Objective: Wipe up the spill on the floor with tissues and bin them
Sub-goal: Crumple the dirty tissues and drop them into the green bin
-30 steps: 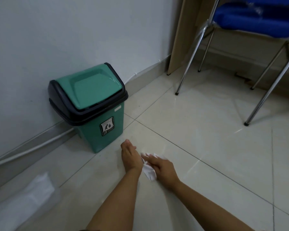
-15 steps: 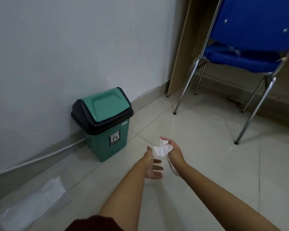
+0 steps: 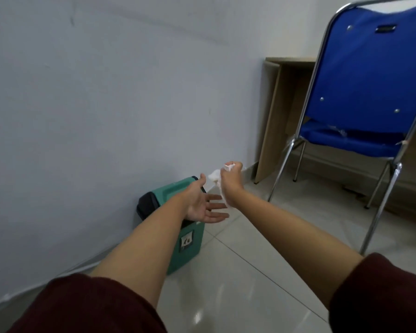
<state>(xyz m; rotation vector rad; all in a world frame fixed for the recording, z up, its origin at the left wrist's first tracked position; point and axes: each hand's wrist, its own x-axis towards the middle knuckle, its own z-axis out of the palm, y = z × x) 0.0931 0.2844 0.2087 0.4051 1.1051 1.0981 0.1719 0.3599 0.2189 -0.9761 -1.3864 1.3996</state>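
My right hand [image 3: 231,180] is raised in the air and closed on a crumpled white tissue [image 3: 214,176], part of which hangs down past the wrist. My left hand [image 3: 203,204] is just below and left of it, palm up, fingers spread, holding nothing. Under my left forearm stands the green bin [image 3: 190,239] with a black rim and a green swing lid, against the wall; my arm hides much of the lid. No spill shows on the pale floor tiles [image 3: 238,284].
A blue chair [image 3: 360,92] with chrome legs stands at the right, its front leg close to my right forearm. Behind it is a light wooden desk panel [image 3: 269,121]. A white wall [image 3: 106,104] runs along the left.
Both hands have risen from the floor, the right one lifting the tissue. The view has tilted up, so the bin now sits lower and the chair back is in view.
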